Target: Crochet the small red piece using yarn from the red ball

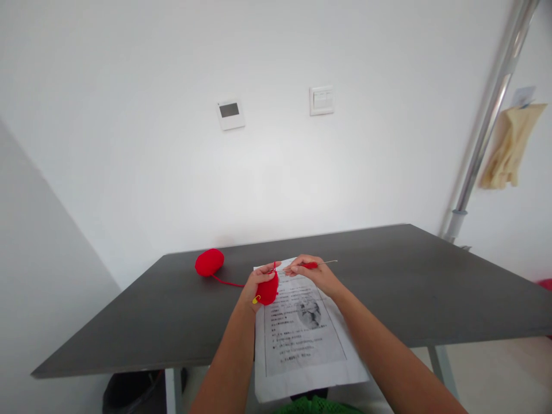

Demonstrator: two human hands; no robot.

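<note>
My left hand [257, 282] is closed on a small piece of red crochet work [268, 291], with a yellow stitch marker [256, 299] clipped at its lower left. Red yarn rises over the left fingers and trails left to a red ball of yarn [209, 262] on the table. In my right hand [314, 273] is a crochet hook [310, 265] with a red grip, held like a pencil; one thin metal end sticks out to the right. The hook's other end points at the work, but whether it is in a stitch cannot be made out.
Under my hands a printed sheet [302, 345] with text and a picture overhangs the front edge of the dark grey table [409, 282]. A white wall stands behind. A black bin [133, 394] is below at left. Pale gloves [513, 146] hang beside a metal pipe [491, 121] at right.
</note>
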